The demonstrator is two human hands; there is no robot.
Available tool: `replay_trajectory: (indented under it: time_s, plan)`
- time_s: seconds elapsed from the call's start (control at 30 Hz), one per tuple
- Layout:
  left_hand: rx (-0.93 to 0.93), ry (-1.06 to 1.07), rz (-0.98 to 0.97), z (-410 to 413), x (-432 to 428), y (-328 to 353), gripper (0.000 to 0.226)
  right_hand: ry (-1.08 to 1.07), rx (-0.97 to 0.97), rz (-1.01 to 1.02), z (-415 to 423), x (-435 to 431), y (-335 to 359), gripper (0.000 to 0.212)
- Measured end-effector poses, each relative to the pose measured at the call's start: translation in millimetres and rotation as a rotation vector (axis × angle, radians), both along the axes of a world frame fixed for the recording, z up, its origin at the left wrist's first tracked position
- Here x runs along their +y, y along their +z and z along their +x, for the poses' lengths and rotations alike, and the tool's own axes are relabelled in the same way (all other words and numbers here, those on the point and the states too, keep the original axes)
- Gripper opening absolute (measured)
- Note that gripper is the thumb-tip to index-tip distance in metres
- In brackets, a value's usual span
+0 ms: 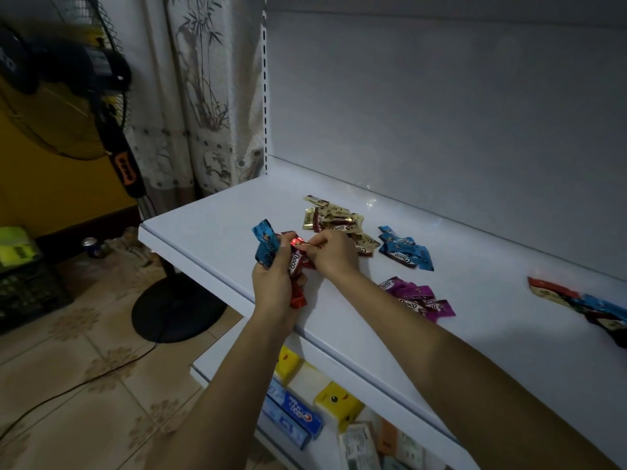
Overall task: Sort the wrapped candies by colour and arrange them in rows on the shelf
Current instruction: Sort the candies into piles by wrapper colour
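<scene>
Now a crinkled blue foil candy (266,247) and glossy red foil candies (296,268) are gripped by the left hand (273,290), one red pinched by the right hand (334,254).

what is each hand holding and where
The left hand grips a blue candy by its lower end and red candies mid-length; the right hand pinches one red candy's top end.

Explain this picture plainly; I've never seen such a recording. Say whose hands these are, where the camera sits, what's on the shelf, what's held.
No machine here: a person works bare-handed, filmed by one head-worn camera looking down. The left hand grips a blue candy and red candies; the right hand pinches one of them. On the shelf lie a gold pile, a blue pile, a purple pile and, far right, a mixed heap.
</scene>
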State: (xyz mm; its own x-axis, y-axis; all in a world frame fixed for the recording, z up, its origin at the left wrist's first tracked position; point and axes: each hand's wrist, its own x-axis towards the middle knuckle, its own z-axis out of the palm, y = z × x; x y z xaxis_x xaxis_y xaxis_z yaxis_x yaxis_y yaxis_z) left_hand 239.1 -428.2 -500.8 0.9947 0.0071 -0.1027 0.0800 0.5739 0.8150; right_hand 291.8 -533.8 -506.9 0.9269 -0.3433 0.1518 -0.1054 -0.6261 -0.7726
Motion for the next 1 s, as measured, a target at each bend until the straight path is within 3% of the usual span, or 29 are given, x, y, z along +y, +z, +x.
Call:
replay_trajectory:
  time_s: [0.17,0.33,0.43,0.53,0.7,0.83,0.93,1.0]
  plan:
    - [-0.016,-0.004,-0.002,-1,0,0,0.013,0.091,-0.006,-0.003,-1,0,-1,0.027]
    - [0.034,0.014,0.176,-1,-4,0,0.019,-0.123,-0.191,-0.194,-8,-38,0,0.021]
    - [-0.068,-0.005,0.309,-4,-10,0,0.008,-0.2,-0.05,-0.308,-12,-83,6,0.025]
    - [-0.232,-0.045,0.456,-8,-17,-2,0.014,-0.133,0.148,-0.472,-14,-119,4,0.037]
    - [-0.263,-0.002,0.532,-9,-22,-8,0.023,-0.066,0.218,-0.582,-19,-137,-3,0.033]
    - [-0.198,-0.019,0.477,-8,-30,-3,0.023,-0.114,0.25,-0.63,-31,-146,-2,0.033]
    - [-0.003,-0.127,0.242,-4,-37,5,0.025,-0.142,0.264,-0.64,-36,-150,3,0.031]
    - [0.011,-0.199,0.159,-4,-41,4,0.02,-0.175,0.221,-0.666,-40,-149,7,0.03]
